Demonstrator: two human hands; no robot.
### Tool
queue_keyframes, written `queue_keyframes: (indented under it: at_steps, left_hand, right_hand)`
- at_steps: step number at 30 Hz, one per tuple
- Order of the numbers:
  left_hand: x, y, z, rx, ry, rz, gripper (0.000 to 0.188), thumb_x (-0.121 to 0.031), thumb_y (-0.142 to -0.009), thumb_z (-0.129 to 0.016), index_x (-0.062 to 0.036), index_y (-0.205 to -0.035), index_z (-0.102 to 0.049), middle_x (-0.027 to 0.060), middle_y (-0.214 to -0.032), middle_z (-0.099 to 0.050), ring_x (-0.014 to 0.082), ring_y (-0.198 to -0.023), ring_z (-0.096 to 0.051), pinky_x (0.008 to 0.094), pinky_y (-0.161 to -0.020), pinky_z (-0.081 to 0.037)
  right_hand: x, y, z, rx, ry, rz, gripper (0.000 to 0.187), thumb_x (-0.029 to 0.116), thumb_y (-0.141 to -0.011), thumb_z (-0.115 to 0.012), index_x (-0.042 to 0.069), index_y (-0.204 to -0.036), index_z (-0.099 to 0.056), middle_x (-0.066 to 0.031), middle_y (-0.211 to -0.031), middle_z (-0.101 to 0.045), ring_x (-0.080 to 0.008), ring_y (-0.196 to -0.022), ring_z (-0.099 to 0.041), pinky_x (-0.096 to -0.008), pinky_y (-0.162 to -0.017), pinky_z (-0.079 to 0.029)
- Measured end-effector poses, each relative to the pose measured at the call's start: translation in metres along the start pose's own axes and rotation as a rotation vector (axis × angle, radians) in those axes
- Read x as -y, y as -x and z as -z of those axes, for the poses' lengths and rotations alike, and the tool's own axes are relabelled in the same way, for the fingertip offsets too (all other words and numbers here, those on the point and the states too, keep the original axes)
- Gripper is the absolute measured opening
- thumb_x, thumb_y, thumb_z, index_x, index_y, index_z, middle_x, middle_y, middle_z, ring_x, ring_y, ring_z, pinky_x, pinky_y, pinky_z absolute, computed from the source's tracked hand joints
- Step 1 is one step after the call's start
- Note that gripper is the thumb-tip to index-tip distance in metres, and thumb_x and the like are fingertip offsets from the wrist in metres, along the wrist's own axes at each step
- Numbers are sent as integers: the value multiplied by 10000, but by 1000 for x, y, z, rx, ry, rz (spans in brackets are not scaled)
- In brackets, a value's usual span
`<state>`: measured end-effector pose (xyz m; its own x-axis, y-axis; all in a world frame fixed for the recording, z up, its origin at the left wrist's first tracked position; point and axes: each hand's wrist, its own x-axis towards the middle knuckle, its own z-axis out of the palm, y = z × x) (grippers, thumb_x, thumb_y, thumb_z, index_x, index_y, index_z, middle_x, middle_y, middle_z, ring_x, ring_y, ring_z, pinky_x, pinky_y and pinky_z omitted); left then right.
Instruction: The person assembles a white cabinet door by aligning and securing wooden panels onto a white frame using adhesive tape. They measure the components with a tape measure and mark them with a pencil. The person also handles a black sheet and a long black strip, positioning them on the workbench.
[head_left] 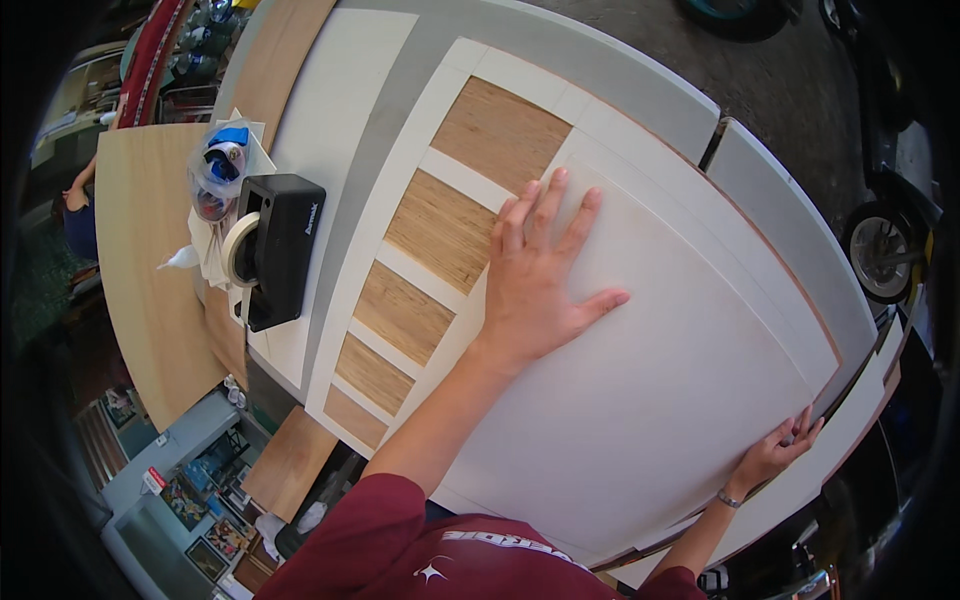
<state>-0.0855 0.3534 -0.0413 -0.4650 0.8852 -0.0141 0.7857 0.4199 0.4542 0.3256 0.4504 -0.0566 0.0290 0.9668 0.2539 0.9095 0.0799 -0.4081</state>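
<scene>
A large plain white sheet (600, 400) lies over a white panel frame (480, 62) with wood-coloured rectangles (450, 230) showing between its white crosspieces. My left hand (540, 275) rests palm down near the sheet's upper left part, fingers and thumb spread. Its fingertips reach toward the frame's crosspieces. At the sheet's lower right corner my right hand (768, 460), with a bracelet at the wrist, touches the edge with its fingers extended. Its thumb is partly hidden. The sheet covers the frame's right part, leaving a strip of frame visible along the far side.
On the left stand a black tape dispenser (285, 250) with a cream tape roll (241, 250), a clear plastic bag (215, 170) and a white nozzle-tipped bottle (182, 258). Wooden boards (150, 270) lie beyond. A grey table (790, 200) supports the panel. A motorcycle wheel (880, 250) stands right.
</scene>
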Motion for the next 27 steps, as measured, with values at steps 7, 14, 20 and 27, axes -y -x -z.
queue_keyframes:
  at_steps: [7, 14, 20, 27]
  left_hand:
    - [5, 2, -2, 7, 10, 0, 979, -611, -715, -804, -259, -1542, -414, 99, -1617, -272, 366, -1439, -259, 515, -1172, -262]
    - [7, 2, -5, 8, -14, -17, 984, -649, -722, -781, -263, -1546, -407, 103, -1616, -271, 369, -1436, -259, 516, -1175, -261]
    - [6, 2, -4, -3, -11, -24, 974, -642, -729, -780, -243, -1540, -417, 137, -1600, -285, 376, -1436, -261, 521, -1180, -254]
    - [7, 3, -6, -3, -2, -29, 977, -623, -737, -787, -220, -1543, -408, 153, -1590, -290, 387, -1447, -246, 535, -1186, -239]
  right_hand:
    - [-9, 0, -3, -19, -64, -9, 496, 91, -1040, -535, -3, -1494, -359, -159, -1331, -643, -222, -1121, -629, -316, -862, -502]
    - [-12, -1, -4, -38, -77, -5, 501, 90, -1034, -547, -1, -1492, -365, -148, -1334, -643, -209, -1098, -627, -292, -838, -497]
    - [-11, 2, -4, -21, -65, -36, 488, 83, -1033, -543, 2, -1485, -378, -145, -1337, -643, -212, -1115, -625, -293, -850, -503]
    - [-13, 2, -3, -8, -66, 3, 476, 74, -1033, -537, 16, -1481, -386, -147, -1345, -636, -223, -1138, -623, -314, -876, -502]
